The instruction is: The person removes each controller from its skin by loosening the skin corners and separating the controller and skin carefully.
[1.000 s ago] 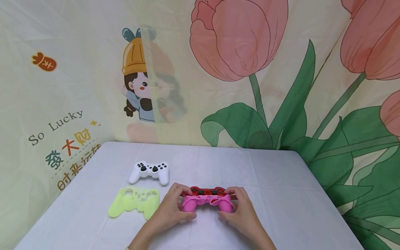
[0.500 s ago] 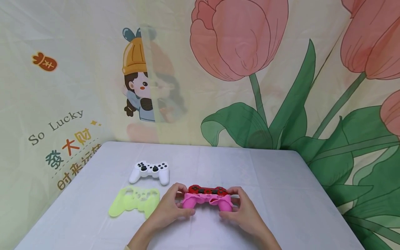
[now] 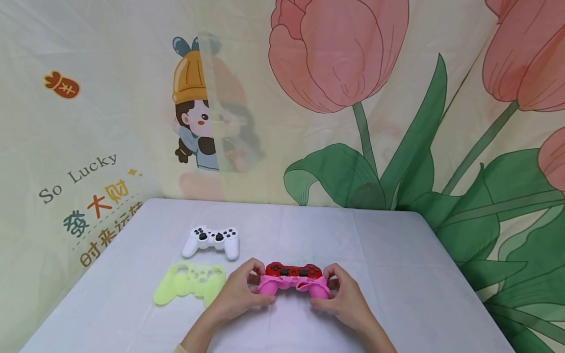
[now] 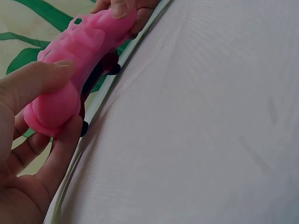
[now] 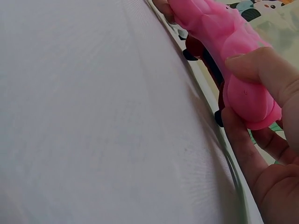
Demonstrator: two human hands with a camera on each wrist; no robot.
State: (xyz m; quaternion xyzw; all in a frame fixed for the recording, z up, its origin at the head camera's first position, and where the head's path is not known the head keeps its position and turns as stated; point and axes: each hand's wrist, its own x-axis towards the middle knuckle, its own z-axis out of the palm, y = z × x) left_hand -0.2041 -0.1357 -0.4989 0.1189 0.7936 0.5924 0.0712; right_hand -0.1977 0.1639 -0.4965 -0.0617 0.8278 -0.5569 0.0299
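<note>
Above the table's near middle, both hands hold a red game controller [image 3: 293, 270] with a pink silicone cover [image 3: 267, 285] over its two grips. The controller's red face with dark buttons sticks out bare past the cover's far edge. My left hand [image 3: 240, 292] pinches the left grip; in the left wrist view its thumb presses the pink cover [image 4: 53, 109] and its fingers lie against the other side. My right hand [image 3: 346, 298] pinches the right grip the same way, thumb on the cover [image 5: 250, 100] in the right wrist view. Part of the controller is hidden inside the cover.
A white controller [image 3: 211, 241] with black sticks lies at the back left. Nearer, a flat yellow-green silicone cover [image 3: 176, 284] lies beside my left forearm. The table [image 3: 397, 274] has a pale cloth, and a printed curtain [image 3: 309, 162] hangs behind it.
More of the controller's red face shows than a second ago. My fingers have slid outward from its top corners to the sides. The white controller and yellow-green cover stay put.
</note>
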